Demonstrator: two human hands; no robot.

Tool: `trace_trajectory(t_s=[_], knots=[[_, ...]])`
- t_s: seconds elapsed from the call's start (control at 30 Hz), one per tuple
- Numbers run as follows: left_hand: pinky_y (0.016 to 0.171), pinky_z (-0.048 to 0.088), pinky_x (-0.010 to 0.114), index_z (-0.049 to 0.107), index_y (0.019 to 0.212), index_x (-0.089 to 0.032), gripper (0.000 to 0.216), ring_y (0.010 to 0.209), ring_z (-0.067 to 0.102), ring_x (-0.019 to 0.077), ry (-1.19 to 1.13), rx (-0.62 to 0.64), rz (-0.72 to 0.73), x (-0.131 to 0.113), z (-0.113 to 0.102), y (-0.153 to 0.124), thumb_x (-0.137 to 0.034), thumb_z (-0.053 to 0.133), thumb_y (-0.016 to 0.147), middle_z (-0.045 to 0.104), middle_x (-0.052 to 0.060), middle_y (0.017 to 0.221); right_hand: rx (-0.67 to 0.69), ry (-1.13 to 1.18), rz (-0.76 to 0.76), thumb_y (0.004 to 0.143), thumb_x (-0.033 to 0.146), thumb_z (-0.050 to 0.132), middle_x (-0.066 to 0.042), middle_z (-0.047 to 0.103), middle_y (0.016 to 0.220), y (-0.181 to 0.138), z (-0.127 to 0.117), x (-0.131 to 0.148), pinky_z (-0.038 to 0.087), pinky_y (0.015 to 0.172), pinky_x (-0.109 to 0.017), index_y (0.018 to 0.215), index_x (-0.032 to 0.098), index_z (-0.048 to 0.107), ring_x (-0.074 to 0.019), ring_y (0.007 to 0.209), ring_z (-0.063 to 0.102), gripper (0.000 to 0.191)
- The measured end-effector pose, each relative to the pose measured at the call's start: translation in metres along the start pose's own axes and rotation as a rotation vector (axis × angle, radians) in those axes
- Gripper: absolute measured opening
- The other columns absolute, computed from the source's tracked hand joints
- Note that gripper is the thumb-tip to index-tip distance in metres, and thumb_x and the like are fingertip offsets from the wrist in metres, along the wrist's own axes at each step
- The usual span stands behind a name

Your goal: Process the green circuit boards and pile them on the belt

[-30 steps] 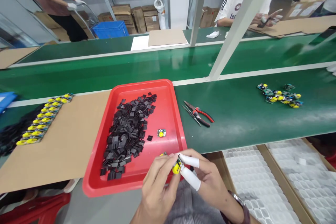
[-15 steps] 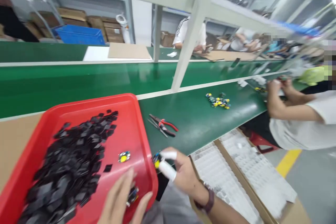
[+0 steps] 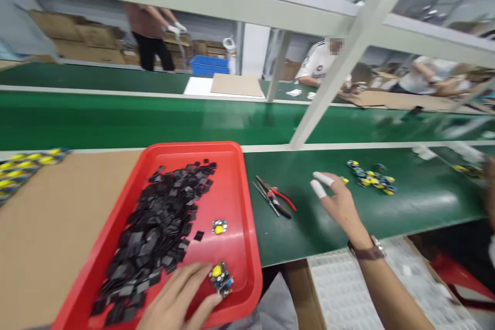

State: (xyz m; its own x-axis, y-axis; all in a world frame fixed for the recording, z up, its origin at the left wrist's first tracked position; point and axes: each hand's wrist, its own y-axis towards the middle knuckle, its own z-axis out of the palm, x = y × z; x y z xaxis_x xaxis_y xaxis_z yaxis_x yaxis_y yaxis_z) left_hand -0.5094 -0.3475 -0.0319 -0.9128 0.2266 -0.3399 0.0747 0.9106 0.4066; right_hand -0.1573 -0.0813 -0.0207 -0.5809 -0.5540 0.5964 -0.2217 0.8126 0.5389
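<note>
My left hand [image 3: 180,299] rests low in the red tray [image 3: 247,247]. Its thumb and forefinger close around a small circuit board with a yellow part [image 3: 220,277], which touches the tray floor. My right hand [image 3: 336,201] reaches out over the green table, its fingers spread and empty, with white finger cots on two of them. A tiny yellow piece [image 3: 344,180] lies just past its fingertips. Beyond that lies a small pile of similar boards [image 3: 371,178]. Another board [image 3: 218,227] lies loose in the tray beside a heap of black square pieces [image 3: 158,227].
Red-handled pliers [image 3: 276,200] lie on the green table [image 3: 309,237] between tray and right hand. Brown cardboard [image 3: 50,216] lies left of the tray, with yellow parts [image 3: 23,162] at its far edge. White cell trays [image 3: 336,289] sit below the table edge. People work across the conveyor and at far right.
My right hand has let go of its board and stretched out right over the table toward the pile. My left hand stays in the tray with a board. The view swung back left.
</note>
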Motion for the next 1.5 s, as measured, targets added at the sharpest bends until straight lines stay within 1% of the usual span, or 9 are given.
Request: trace_trajectory(t_s=[0.23, 0.5, 0.6, 0.73, 0.93, 1.07, 1.17, 1.3, 1.5], knots=[[0.077, 0.065, 0.032, 0.073, 0.115, -0.026, 0.025, 0.096, 0.076, 0.0237, -0.143, 0.257, -0.171, -0.039, -0.003, 0.026, -0.022, 0.07, 0.091, 0.075, 0.004, 0.11, 0.705, 0.168, -0.482, 0.102, 0.026, 0.061, -0.013, 0.072, 0.115, -0.011, 0.103, 0.146, 0.051, 0.095, -0.046, 0.128, 0.021, 0.067, -0.0268, 0.105, 0.063, 0.027], [0.077, 0.065, 0.036, 0.074, 0.11, -0.026, 0.02, 0.098, 0.073, 0.0263, -0.145, 0.269, -0.095, -0.034, -0.014, 0.022, -0.026, 0.073, 0.09, 0.074, 0.006, 0.114, 0.895, 0.112, -0.609, 0.095, 0.021, 0.064, -0.012, 0.07, 0.103, -0.004, 0.165, 0.183, 0.05, 0.093, -0.046, 0.093, 0.016, 0.073, -0.0275, 0.098, 0.061, 0.01], [0.08, 0.065, 0.036, 0.073, 0.115, -0.025, 0.022, 0.101, 0.074, 0.0261, -0.097, 0.174, -0.115, -0.02, -0.021, 0.015, -0.032, 0.068, 0.095, 0.074, 0.007, 0.117, 0.819, 0.188, -0.526, 0.097, 0.013, 0.058, -0.009, 0.072, 0.101, 0.003, 0.154, 0.181, 0.054, 0.089, -0.039, 0.1, 0.016, 0.07, -0.0228, 0.093, 0.065, 0.014], [0.086, 0.065, 0.038, 0.072, 0.119, -0.023, 0.025, 0.104, 0.074, 0.0262, 0.012, 0.106, -0.129, -0.003, -0.028, 0.022, -0.034, 0.06, 0.099, 0.076, 0.008, 0.118, 0.495, 0.454, -0.252, 0.101, 0.019, 0.057, -0.006, 0.074, 0.105, 0.009, 0.11, 0.166, 0.056, 0.085, -0.035, 0.116, 0.022, 0.07, -0.0189, 0.092, 0.069, 0.02], [0.101, 0.058, 0.052, 0.056, 0.145, -0.021, 0.056, 0.132, 0.06, 0.0353, 0.199, 0.337, -0.041, -0.016, 0.004, 0.065, -0.003, 0.05, 0.093, 0.062, 0.012, 0.147, 0.38, 0.568, -0.173, 0.098, 0.011, 0.059, -0.005, 0.068, 0.1, -0.031, 0.06, 0.145, 0.055, 0.079, -0.034, 0.124, 0.03, 0.072, -0.0183, 0.09, 0.067, 0.035], [0.098, 0.059, 0.05, 0.068, 0.131, -0.018, 0.06, 0.129, 0.061, 0.0351, 0.158, 0.457, -0.132, -0.017, 0.015, 0.079, 0.01, 0.042, 0.084, 0.07, 0.013, 0.132, 0.274, 0.659, -0.02, 0.095, 0.009, 0.064, -0.004, 0.071, 0.099, -0.063, 0.04, 0.129, 0.057, 0.079, -0.031, 0.119, 0.03, 0.074, -0.0176, 0.089, 0.068, 0.033], [0.096, 0.059, 0.047, 0.074, 0.115, -0.019, 0.041, 0.114, 0.067, 0.0303, -0.115, 0.286, -0.245, -0.014, 0.005, 0.079, -0.001, 0.045, 0.092, 0.071, 0.012, 0.117, 0.273, 0.712, 0.031, 0.095, 0.009, 0.064, -0.004, 0.072, 0.098, -0.077, 0.027, 0.121, 0.057, 0.077, -0.03, 0.117, 0.031, 0.076, -0.0175, 0.087, 0.069, 0.034], [0.088, 0.063, 0.035, 0.075, 0.118, -0.025, 0.025, 0.103, 0.072, 0.0236, -0.825, 0.071, -0.544, -0.032, -0.01, 0.074, -0.032, 0.064, 0.097, 0.07, 0.01, 0.121, 0.266, 0.826, 0.146, 0.092, 0.008, 0.07, -0.001, 0.077, 0.097, -0.087, 0.021, 0.128, 0.058, 0.08, -0.03, 0.119, 0.037, 0.075, -0.0171, 0.087, 0.072, 0.04], [0.082, 0.065, 0.03, 0.079, 0.108, -0.022, 0.029, 0.094, 0.077, 0.0222, -1.494, -0.045, -0.826, -0.071, 0.005, 0.056, -0.026, 0.086, 0.08, 0.079, 0.01, 0.108, 0.321, 1.034, 0.203, 0.092, 0.009, 0.069, -0.003, 0.077, 0.099, -0.089, 0.029, 0.156, 0.059, 0.078, -0.031, 0.113, 0.035, 0.078, -0.0176, 0.086, 0.073, 0.035]])
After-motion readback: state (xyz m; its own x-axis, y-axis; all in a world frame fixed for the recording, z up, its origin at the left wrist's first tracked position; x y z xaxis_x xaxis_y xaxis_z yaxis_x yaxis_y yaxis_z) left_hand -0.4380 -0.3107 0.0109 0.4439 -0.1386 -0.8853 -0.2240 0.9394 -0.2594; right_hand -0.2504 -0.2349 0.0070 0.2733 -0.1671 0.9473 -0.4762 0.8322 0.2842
